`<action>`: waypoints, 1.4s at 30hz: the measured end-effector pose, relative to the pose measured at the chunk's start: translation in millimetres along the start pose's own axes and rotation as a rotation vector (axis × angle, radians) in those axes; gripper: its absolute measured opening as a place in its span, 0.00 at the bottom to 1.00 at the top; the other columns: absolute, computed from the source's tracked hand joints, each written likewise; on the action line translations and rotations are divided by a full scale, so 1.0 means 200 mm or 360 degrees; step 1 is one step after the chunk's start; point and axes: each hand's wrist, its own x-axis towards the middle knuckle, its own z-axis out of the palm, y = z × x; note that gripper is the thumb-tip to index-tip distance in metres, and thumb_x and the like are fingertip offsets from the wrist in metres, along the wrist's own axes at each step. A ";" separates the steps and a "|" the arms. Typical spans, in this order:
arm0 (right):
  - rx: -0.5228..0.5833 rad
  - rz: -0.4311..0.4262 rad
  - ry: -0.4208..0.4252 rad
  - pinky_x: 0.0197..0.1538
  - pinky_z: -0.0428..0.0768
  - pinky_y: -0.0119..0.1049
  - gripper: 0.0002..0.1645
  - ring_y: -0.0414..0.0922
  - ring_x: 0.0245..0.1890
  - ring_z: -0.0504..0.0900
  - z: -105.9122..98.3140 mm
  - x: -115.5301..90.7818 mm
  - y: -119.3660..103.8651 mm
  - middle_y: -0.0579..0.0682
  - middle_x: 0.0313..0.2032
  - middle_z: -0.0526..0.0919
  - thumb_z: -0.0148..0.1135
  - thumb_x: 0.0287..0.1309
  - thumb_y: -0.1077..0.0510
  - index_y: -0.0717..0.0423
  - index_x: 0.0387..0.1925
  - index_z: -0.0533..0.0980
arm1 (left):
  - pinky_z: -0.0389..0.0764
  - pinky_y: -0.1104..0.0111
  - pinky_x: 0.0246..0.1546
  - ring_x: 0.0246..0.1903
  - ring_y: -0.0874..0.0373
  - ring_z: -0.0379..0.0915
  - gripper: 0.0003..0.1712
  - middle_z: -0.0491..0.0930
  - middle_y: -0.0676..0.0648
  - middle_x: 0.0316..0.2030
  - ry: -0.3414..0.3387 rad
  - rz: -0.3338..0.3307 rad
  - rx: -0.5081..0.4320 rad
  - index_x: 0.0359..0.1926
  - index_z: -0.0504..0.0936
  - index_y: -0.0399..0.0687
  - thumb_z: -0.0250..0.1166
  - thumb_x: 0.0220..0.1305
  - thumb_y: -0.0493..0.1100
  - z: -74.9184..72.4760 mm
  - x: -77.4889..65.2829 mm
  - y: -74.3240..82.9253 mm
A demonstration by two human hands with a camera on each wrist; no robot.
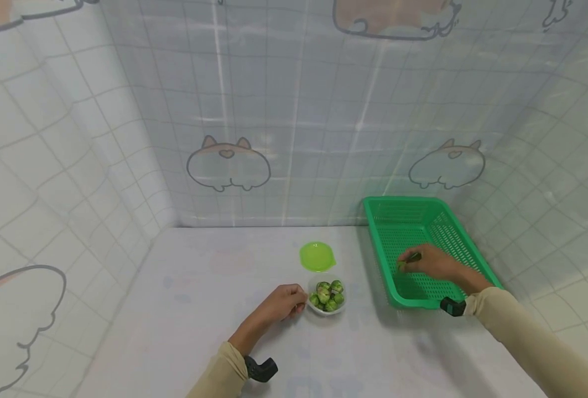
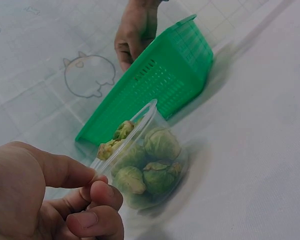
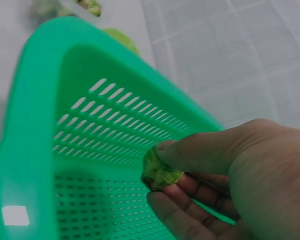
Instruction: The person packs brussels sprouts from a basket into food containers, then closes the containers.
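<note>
My left hand (image 1: 285, 302) pinches the rim of a clear plastic tub (image 2: 151, 131) between thumb and forefinger. Heaped inside the tub are several Brussels sprouts (image 1: 326, 295), green with pale stem ends. Over at the right, my right hand (image 1: 430, 262) is inside the green slotted basket (image 1: 384, 260), holding one Brussels sprout (image 3: 157, 170) between thumb and fingertips. That sprout hangs above the basket's perforated floor, near the side wall.
Behind the tub a lime-green lid (image 1: 317, 256) lies on the white table (image 1: 214, 287). Patterned sheeting (image 1: 294, 110) rises at the table's back and sides, close behind the basket.
</note>
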 end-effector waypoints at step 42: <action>0.0146 -0.0205 0.0090 0.51 0.80 0.45 0.18 0.49 0.53 0.81 0.19 0.09 -0.34 0.47 0.50 0.85 0.70 0.62 0.47 0.44 0.52 0.82 | 0.61 0.70 0.18 0.16 0.61 0.59 0.15 0.72 0.53 0.20 -0.0009 0.0000 0.0002 0.30 0.77 0.41 0.57 0.73 0.46 0.01 -0.01 0.01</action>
